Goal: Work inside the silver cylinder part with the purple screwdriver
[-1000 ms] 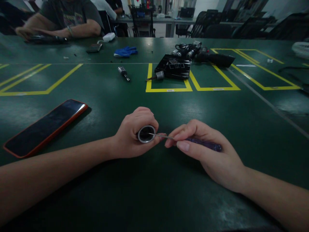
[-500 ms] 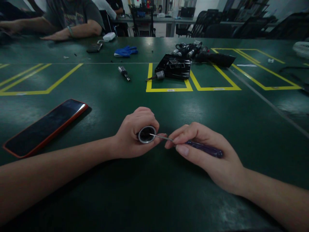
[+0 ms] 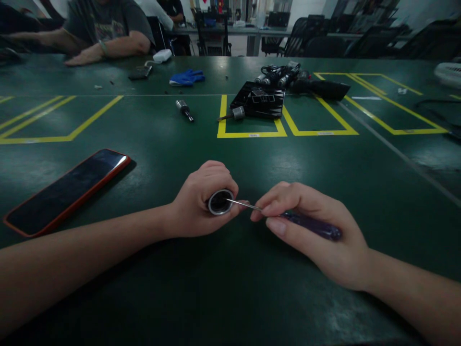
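My left hand [image 3: 196,199] is wrapped round a dark cylinder with a silver metal rim [image 3: 217,203], its open end facing right and toward me. The cylinder's body is hidden inside my fist. Between the thumb and fingers of my right hand [image 3: 324,228] is a screwdriver [image 3: 311,225] with a dark purple, see-through handle. Its thin shaft slants to the left, and the tip lies at the mouth of the cylinder. How far in the tip reaches is hard to make out. Both hands are low over the green table [image 3: 223,288].
A phone in an orange case [image 3: 68,190] lies left of my forearm. Farther back are a small metal-and-black part [image 3: 185,110], a motor-like part [image 3: 236,114], a black box [image 3: 260,100], bundled cables [image 3: 279,74] and a blue glove [image 3: 187,77]. Another person's hand [image 3: 84,56] rests at far left.
My right hand has shifted slightly right with the screwdriver, drawing its shaft a little back from the cylinder. My left hand has barely moved.
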`<state>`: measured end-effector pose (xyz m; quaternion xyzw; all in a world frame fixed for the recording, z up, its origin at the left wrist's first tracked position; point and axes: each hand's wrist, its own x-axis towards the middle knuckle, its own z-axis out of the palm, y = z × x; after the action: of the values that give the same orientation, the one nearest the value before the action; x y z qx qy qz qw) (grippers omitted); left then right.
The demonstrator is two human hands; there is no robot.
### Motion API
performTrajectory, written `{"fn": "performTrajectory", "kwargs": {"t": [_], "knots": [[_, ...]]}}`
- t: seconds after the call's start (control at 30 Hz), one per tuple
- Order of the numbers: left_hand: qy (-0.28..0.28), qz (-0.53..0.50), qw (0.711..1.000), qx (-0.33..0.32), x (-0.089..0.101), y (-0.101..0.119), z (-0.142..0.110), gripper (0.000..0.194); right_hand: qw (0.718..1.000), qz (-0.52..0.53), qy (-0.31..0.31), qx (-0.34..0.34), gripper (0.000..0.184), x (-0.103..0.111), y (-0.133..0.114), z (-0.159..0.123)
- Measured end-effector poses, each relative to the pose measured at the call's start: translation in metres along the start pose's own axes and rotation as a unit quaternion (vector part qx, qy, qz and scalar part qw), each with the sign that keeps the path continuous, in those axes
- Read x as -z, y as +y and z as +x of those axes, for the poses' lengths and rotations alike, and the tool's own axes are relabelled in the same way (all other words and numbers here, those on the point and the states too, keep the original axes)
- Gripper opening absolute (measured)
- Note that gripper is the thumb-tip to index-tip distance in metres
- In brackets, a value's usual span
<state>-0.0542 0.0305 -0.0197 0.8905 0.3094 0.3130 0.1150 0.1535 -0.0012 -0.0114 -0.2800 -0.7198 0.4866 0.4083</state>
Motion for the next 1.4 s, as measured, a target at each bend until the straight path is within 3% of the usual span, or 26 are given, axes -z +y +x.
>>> {"fn": "performTrajectory", "kwargs": {"t": [0.33, 0.7, 1.4], "knots": [[0.003, -0.005, 1.0, -0.027, -0.0014, -0.0027, -0.0001, 0.016, 0.997, -0.05, -0.017, 0.057, 0.015, -0.0019, -0.0007, -0.0002], [0.004, -0.003, 1.0, -0.015, -0.0007, -0.002, 0.0004, 0.017, 0.999, -0.028, -0.009, 0.025, 0.013, 0.0, -0.0036, 0.0003], [0.01, -0.003, 1.0, -0.016, -0.0018, -0.0022, -0.0001, 0.018, 0.993, -0.076, -0.033, 0.089, 0.012, -0.001, -0.0025, -0.0017]]}}
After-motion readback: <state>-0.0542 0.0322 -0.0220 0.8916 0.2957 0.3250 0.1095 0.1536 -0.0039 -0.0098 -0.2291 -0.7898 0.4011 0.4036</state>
